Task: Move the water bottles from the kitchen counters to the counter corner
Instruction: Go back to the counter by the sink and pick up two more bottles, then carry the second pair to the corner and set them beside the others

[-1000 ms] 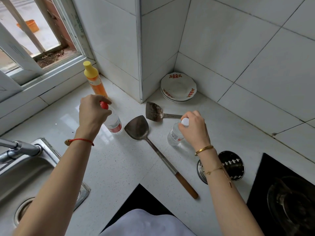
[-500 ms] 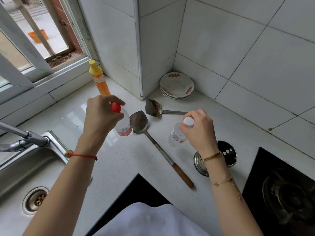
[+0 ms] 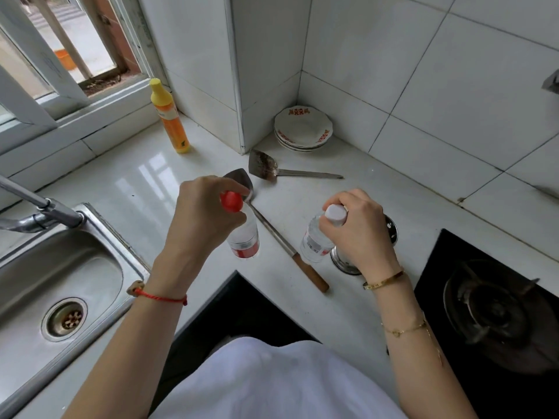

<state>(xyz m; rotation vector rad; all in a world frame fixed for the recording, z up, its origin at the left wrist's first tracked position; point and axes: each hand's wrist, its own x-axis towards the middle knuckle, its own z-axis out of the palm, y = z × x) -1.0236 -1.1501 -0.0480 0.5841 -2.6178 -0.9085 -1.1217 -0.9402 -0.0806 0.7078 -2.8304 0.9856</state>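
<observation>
My left hand's fingers (image 3: 234, 189) are curling tight around the neck of a clear plastic water bottle with a red cap and red label (image 3: 243, 234), gripping it just under the cap, so the left hand (image 3: 202, 213) is hanging the bottle upright above the counter. I cannot tell whether its base is touching the surface. My right hand's fingers (image 3: 348, 198) are clenching the same way around the top of a second clear plastic water bottle with a white cap and a barcode label (image 3: 316, 241), and the right hand (image 3: 360, 231) is tilting it slightly, cap toward the right.

Both bottles are sitting over the middle of the white glossy stone counter (image 3: 127, 182), well short of the tiled corner. Between them a long steel spatula with a brown wooden handle (image 3: 284, 246) is lying diagonally, its blade partly hiding behind my left hand. A second, shorter all-metal spatula with a stained blade (image 3: 266, 167) is lying beyond it, handle pointing right. In the corner itself a stack of white scalloped plates with red patterns (image 3: 302, 128) is resting against the wall tiles.

To the far left an orange detergent bottle with a yellow cap (image 3: 171, 119) is standing upright near the window sill. A stainless steel sink (image 3: 99, 237) with its tap is filling the left edge, a round metal lid (image 3: 348, 264) is peeking out under my right wrist, and a black gas hob (image 3: 490, 303) is occupying the right.
</observation>
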